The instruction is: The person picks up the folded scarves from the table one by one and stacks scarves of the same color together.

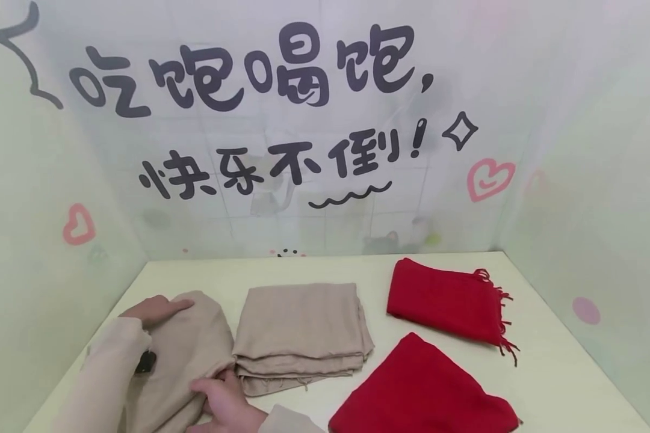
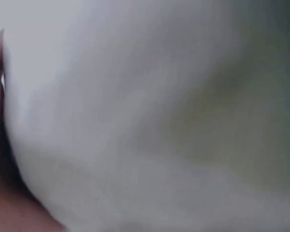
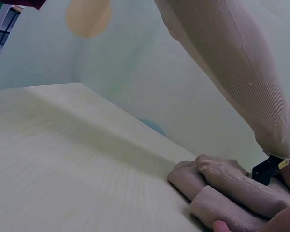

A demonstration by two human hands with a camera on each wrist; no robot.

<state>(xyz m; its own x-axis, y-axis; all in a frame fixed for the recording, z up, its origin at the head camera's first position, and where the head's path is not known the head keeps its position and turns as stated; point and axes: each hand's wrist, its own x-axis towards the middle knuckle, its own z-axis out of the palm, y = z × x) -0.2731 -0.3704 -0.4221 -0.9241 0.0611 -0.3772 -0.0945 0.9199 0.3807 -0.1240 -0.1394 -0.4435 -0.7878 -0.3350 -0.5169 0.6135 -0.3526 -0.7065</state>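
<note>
- Right hand [image 1: 224,402]: fingers bent at the near right edge of a beige cloth [image 1: 197,337], pinching it between thumb and fingers.
- Left hand [image 1: 154,310]: thumb lies over the far left part of the same cloth; the other fingers are partly hidden, so I cannot tell how firmly they close.
- Beige cloth: lies on the pale table [image 1: 541,373], between and beneath the two hands, its surface loose and rounded.
- Black wrist device [image 1: 145,362]: sits on the left wrist, against the pale sleeve [image 1: 100,376].
- Folded beige cloth [image 1: 300,322]: just right of the right hand's pinch and beyond it, stacked in layers, loose threads at its near edge.
- Red cloth [image 1: 419,391]: well to the right of the pinch, one corner pointing away from the person.
- Red fringed scarf [image 1: 441,300]: further right and beyond the pinch, folded, fringe on its right end.
- Back wall [image 1: 455,210]: beyond both hands, bearing dark Chinese lettering [image 1: 303,66].
</note>
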